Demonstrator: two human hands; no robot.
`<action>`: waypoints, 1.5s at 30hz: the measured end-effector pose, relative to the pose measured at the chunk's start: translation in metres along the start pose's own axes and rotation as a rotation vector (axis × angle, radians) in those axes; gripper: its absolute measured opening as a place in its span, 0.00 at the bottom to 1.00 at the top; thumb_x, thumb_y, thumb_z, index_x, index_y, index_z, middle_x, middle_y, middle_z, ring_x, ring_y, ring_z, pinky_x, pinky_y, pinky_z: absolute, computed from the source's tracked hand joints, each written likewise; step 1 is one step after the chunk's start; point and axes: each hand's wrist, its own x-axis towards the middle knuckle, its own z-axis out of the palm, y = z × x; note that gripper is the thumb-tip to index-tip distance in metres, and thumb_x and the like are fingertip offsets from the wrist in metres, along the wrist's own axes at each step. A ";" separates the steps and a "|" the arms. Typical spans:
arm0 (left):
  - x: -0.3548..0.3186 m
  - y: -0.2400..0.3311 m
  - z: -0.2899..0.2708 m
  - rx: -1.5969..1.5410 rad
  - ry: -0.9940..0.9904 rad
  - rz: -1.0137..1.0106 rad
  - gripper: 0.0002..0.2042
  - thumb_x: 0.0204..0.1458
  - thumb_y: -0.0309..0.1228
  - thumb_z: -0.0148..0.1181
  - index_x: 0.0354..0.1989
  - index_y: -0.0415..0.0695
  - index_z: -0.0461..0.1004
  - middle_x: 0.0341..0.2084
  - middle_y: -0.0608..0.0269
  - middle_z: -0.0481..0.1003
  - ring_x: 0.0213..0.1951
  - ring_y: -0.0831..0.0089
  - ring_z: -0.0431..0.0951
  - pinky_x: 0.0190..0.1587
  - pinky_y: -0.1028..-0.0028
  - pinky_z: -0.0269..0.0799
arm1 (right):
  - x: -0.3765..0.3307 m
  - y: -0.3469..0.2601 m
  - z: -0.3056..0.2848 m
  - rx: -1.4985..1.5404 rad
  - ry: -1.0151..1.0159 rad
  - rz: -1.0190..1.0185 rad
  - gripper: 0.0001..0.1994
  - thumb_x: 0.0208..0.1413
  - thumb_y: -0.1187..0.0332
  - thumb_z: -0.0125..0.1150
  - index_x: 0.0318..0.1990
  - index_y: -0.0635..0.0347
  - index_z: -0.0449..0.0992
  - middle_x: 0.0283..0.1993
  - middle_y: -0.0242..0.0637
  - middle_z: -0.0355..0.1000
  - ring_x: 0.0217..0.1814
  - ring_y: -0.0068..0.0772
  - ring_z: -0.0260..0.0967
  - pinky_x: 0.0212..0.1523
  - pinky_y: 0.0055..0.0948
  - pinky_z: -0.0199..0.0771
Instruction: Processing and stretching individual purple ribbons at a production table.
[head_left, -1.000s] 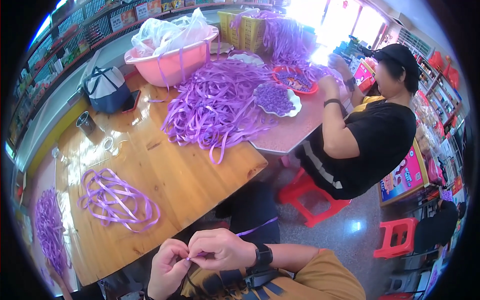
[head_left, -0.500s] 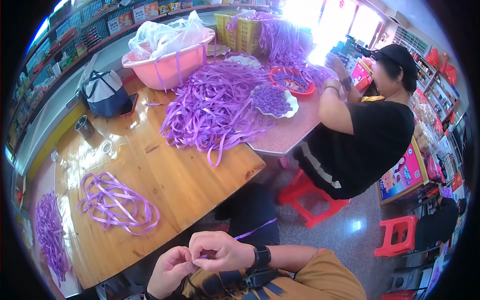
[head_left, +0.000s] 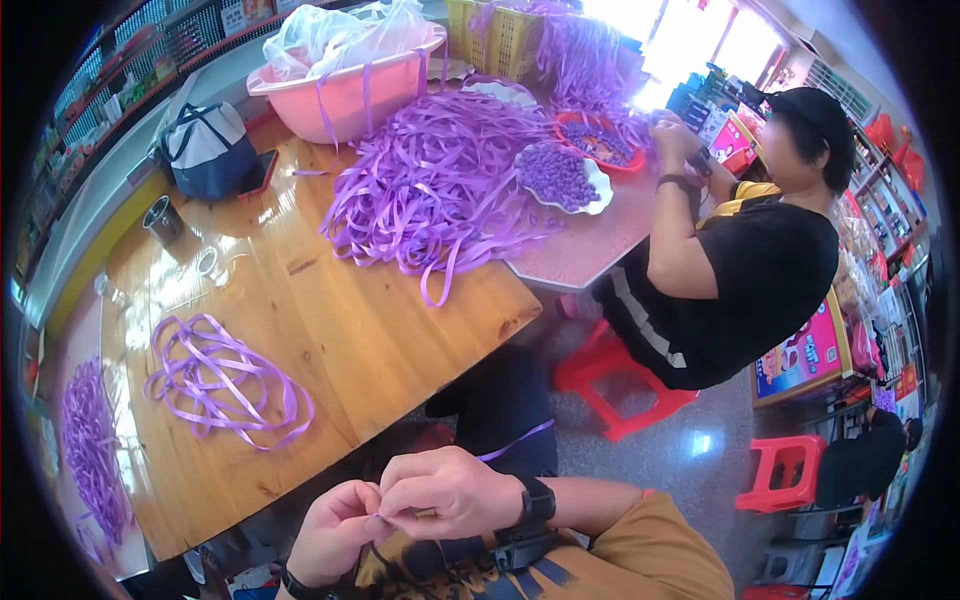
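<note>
My left hand (head_left: 334, 532) and my right hand (head_left: 447, 494) meet close to my body, short of the table's near edge. Thumbs and fingertips of both are pinched together on a purple ribbon (head_left: 518, 440), whose length runs out behind my right hand across my dark trouser leg. Only a small purple bit shows between the fingertips, so its end is mostly hidden. On the table, up and to the left, lies a loose coil of purple ribbon (head_left: 235, 385).
Beyond the wooden table (head_left: 330, 330) a big ribbon heap (head_left: 430, 195) lies beside a pink basin (head_left: 340, 100) and a white dish of purple beads (head_left: 560, 178). A co-worker in black (head_left: 750, 250) sits at right near a red stool (head_left: 620, 385). More ribbon (head_left: 90, 450) lies far left.
My hands keep the same pinch near my body, with only slight finger shifts. The whole view has tilted a little, and the co-worker's forearms have moved slightly.
</note>
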 end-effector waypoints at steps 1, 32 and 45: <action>0.001 0.000 0.003 0.027 0.042 0.039 0.06 0.45 0.22 0.58 0.29 0.39 0.67 0.26 0.64 0.70 0.28 0.79 0.69 0.32 0.82 0.65 | 0.000 0.000 0.000 -0.005 0.012 -0.006 0.07 0.41 0.80 0.61 0.29 0.60 0.72 0.30 0.34 0.68 0.26 0.34 0.68 0.24 0.26 0.67; 0.010 0.005 0.002 0.920 0.228 0.488 0.07 0.39 0.23 0.58 0.23 0.38 0.65 0.25 0.60 0.68 0.28 0.72 0.67 0.32 0.77 0.62 | 0.004 0.008 0.002 0.001 0.020 0.196 0.05 0.43 0.77 0.60 0.27 0.61 0.70 0.21 0.35 0.63 0.21 0.32 0.62 0.20 0.26 0.60; 0.010 0.009 0.009 0.906 0.268 0.508 0.05 0.39 0.20 0.56 0.25 0.38 0.66 0.25 0.61 0.68 0.28 0.74 0.67 0.32 0.77 0.63 | 0.009 0.008 0.004 0.073 0.017 0.301 0.05 0.43 0.77 0.59 0.26 0.62 0.68 0.22 0.34 0.63 0.21 0.29 0.61 0.21 0.25 0.59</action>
